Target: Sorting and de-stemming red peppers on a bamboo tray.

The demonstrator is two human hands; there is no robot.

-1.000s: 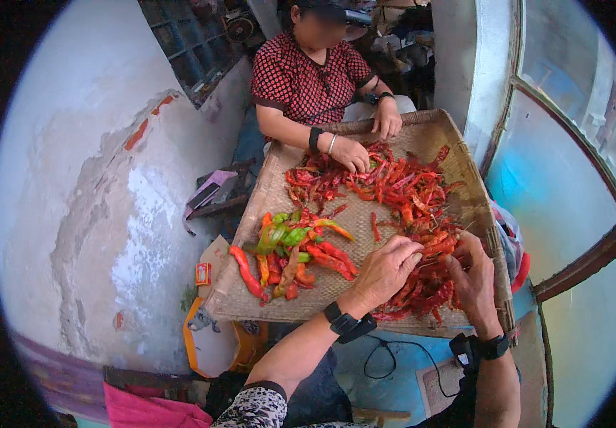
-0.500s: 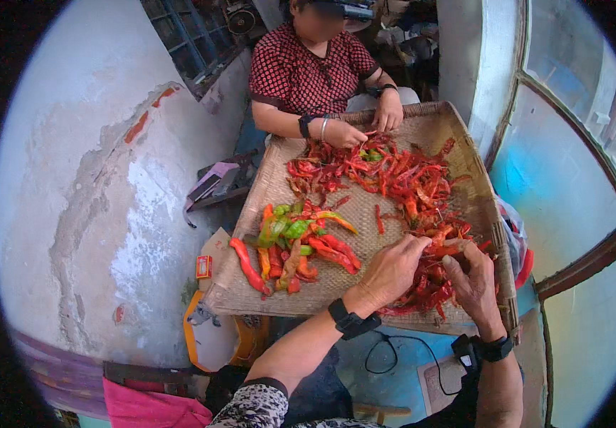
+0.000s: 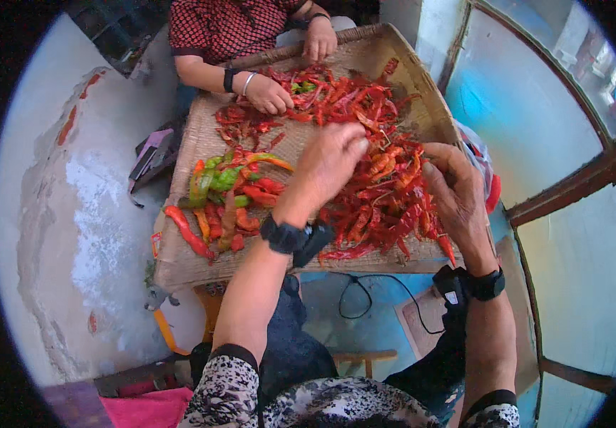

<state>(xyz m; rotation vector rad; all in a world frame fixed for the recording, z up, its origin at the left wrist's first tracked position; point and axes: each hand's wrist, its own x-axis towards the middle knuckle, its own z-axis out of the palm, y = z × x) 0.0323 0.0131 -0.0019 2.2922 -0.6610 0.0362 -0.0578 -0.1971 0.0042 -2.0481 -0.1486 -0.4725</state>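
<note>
Over the middle of a woven tray (image 3: 172, 267), my left hand (image 3: 329, 164) hangs blurred, its fingers curled together. Whatever they may hold is hidden. Beneath and beside it spreads a heap of dried red chili peppers (image 3: 368, 217). My right hand (image 3: 459, 196) is at the heap's right edge, thumb and forefinger curved and a little apart, their tips close to red and orange chilies. A separate pile on the left holds fresher chilies (image 3: 226, 189), red, orange and green. Both of my wrists wear black bands.
Across the tray sits a person in a red-and-black patterned top; one hand (image 3: 268, 95) touches chilies, the other (image 3: 320, 39) rests by the far rim. A framed glass panel (image 3: 529, 100) stands at right, a worn wall (image 3: 44, 235) at left. A black cable (image 3: 365, 310) lies below.
My left hand has moved farther across the tray, away from the near right heap. My right hand stays at the heap's right side. The view has shifted, placing the tray higher and more left.
</note>
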